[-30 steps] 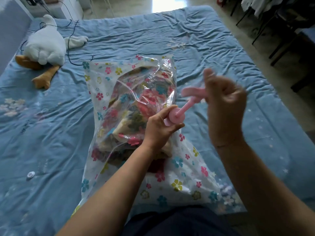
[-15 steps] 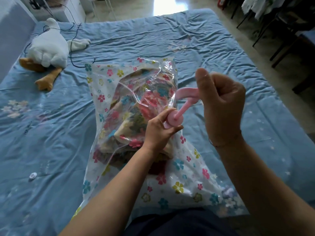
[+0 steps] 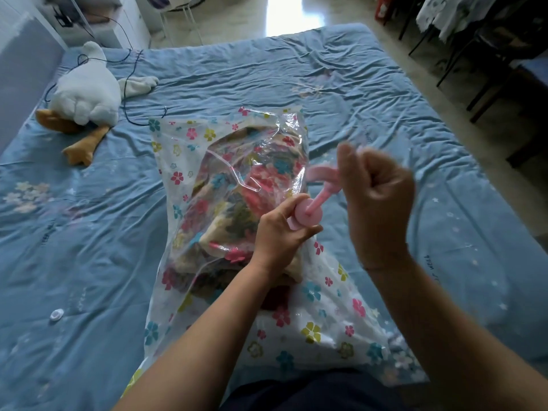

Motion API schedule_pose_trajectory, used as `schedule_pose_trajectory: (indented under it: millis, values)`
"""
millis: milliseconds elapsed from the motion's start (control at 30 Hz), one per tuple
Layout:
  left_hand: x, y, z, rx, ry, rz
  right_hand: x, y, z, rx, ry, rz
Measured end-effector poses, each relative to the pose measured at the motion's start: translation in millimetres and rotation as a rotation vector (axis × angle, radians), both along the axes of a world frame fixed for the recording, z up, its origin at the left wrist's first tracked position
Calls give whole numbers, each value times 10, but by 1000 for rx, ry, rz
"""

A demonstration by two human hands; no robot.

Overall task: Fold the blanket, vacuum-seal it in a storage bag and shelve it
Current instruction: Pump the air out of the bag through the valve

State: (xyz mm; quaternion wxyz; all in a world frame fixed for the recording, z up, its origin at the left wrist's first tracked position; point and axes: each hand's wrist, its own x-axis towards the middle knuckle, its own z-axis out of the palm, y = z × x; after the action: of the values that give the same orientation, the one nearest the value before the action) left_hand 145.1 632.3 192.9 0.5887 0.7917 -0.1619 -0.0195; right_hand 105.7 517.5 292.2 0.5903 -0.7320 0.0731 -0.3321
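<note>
A clear storage bag printed with small flowers lies on the blue bed. The folded floral blanket fills it. A pink hand pump stands on the bag near its middle. My left hand grips the pump's round barrel and holds it against the bag. My right hand is curled round the pump's pink handle, which is pulled up on its rod. The handle is blurred and partly hidden by the fingers.
A white plush goose lies at the bed's far left, with a black cable looping beside it. A small white cap rests on the sheet at left. Dark chairs stand on the floor to the right.
My right hand has kept working the pump handle up and down on its rod. My left hand stays on the barrel. The view has tilted a little.
</note>
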Motion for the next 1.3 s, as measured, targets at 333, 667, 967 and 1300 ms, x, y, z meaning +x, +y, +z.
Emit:
schedule_pose_trajectory:
  millis: [333, 667, 967, 1300]
  values:
    - [-18, 16, 14, 1, -10, -4, -53, -3, 205, 3, -93, 25]
    - [-93, 37, -56, -13, 21, -5, 9, -62, -445, -186, 343, 83]
    - [-113, -1, -81, -18, 29, 0, -55, -23, -468, -165, 353, 72]
    - [-14, 1, -69, -17, 17, -1, -25, 17, 48, -26, 24, 30]
